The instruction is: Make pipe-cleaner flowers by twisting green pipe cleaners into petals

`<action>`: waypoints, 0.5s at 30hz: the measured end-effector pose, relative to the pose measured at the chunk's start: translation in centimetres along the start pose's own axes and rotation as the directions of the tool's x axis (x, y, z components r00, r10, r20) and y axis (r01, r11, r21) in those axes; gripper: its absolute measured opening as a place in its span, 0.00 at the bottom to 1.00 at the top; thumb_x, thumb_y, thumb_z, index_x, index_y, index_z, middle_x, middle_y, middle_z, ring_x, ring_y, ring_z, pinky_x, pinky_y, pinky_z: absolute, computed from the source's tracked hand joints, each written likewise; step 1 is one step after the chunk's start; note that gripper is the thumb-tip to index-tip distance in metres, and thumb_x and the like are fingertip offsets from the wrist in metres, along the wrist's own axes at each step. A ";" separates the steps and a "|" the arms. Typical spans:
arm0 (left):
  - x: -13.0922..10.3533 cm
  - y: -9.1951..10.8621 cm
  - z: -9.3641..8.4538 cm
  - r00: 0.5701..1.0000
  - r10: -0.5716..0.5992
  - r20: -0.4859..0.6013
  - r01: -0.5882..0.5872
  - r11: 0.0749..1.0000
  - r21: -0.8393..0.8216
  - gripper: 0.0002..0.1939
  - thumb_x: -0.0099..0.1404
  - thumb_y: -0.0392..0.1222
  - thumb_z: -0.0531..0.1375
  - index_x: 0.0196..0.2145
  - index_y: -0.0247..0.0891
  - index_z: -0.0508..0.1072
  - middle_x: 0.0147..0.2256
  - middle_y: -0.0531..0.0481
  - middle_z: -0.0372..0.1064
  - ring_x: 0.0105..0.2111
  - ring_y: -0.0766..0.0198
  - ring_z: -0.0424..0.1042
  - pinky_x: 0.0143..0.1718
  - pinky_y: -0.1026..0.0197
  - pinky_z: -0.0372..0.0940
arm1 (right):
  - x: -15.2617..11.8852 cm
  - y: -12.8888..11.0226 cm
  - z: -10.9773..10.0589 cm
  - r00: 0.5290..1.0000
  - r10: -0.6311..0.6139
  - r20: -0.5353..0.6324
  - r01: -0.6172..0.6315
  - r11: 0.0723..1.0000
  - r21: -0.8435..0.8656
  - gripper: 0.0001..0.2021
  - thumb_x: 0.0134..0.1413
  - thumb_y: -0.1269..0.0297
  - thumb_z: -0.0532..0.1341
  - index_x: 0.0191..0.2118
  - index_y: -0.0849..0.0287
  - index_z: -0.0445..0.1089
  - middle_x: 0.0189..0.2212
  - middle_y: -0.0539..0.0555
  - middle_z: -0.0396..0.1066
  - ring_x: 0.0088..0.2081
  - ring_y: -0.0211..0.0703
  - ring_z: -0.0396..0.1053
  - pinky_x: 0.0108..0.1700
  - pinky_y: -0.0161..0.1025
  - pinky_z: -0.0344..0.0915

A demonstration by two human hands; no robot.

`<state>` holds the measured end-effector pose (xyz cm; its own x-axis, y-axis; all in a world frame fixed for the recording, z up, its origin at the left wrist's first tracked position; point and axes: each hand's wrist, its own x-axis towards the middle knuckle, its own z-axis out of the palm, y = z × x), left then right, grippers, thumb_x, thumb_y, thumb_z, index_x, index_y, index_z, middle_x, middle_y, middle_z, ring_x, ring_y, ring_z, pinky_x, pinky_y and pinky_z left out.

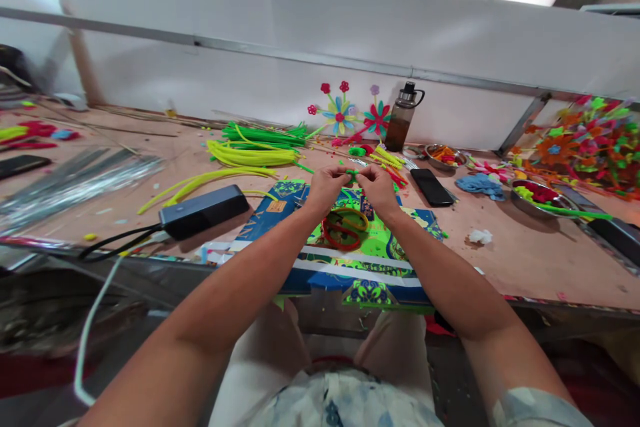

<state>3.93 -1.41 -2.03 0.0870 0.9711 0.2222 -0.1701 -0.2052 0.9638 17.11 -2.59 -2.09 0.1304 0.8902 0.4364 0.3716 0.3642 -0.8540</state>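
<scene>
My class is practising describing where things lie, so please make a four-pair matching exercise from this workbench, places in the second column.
Things
1. Scissors
2. Drink bottle
3. Small green piece
4. Crumpled blue cloth

Places
A. Between the fingertips of the left hand and right hand
B. Between two metal bowls
C. On the patterned board
D. Upright by the white partition

Right pairs: 1-C, 2-D, 3-A, 4-B
</scene>
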 end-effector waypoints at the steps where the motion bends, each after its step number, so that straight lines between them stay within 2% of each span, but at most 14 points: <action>1: 0.0 0.0 0.0 1.000 0.021 0.001 -0.021 0.999 0.036 0.08 0.49 0.39 0.64 0.29 0.36 0.77 0.27 0.51 0.74 0.27 0.66 0.71 0.32 0.63 0.66 | 0.0 -0.1 -0.1 0.999 -0.034 -0.002 0.034 0.999 -0.026 0.07 0.49 0.60 0.58 0.28 0.58 0.65 0.23 0.47 0.67 0.26 0.37 0.63 0.32 0.36 0.60; 7: -0.1 0.6 -0.1 0.993 0.122 0.004 -0.118 0.952 0.282 0.07 0.48 0.38 0.64 0.28 0.36 0.75 0.26 0.50 0.73 0.27 0.65 0.69 0.30 0.64 0.63 | 0.0 -0.6 -0.7 0.972 -0.228 0.052 0.234 0.955 -0.185 0.06 0.52 0.63 0.59 0.34 0.58 0.70 0.32 0.52 0.71 0.34 0.41 0.67 0.40 0.39 0.63; 12: -0.2 0.6 -0.2 0.994 0.084 0.073 -0.097 0.973 0.207 0.09 0.47 0.42 0.65 0.27 0.35 0.77 0.26 0.50 0.73 0.27 0.66 0.68 0.29 0.65 0.61 | 0.2 -0.2 -1.0 0.964 -0.256 0.077 0.266 0.947 -0.178 0.06 0.53 0.65 0.57 0.33 0.58 0.71 0.32 0.52 0.72 0.35 0.43 0.68 0.40 0.40 0.64; 15: -0.1 0.5 -0.5 0.997 0.048 0.067 -0.060 0.982 0.178 0.10 0.46 0.43 0.66 0.27 0.36 0.79 0.25 0.51 0.73 0.25 0.67 0.66 0.27 0.65 0.59 | 0.3 -0.1 -1.0 0.965 -0.246 0.095 0.258 0.954 -0.152 0.06 0.52 0.66 0.57 0.34 0.57 0.71 0.33 0.52 0.72 0.35 0.42 0.68 0.40 0.40 0.64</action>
<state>3.34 -1.56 -1.64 0.1442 0.9497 0.2780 0.0023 -0.2813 0.9596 18.05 -2.61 -1.53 -0.0530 0.7955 0.6037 0.5278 0.5355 -0.6593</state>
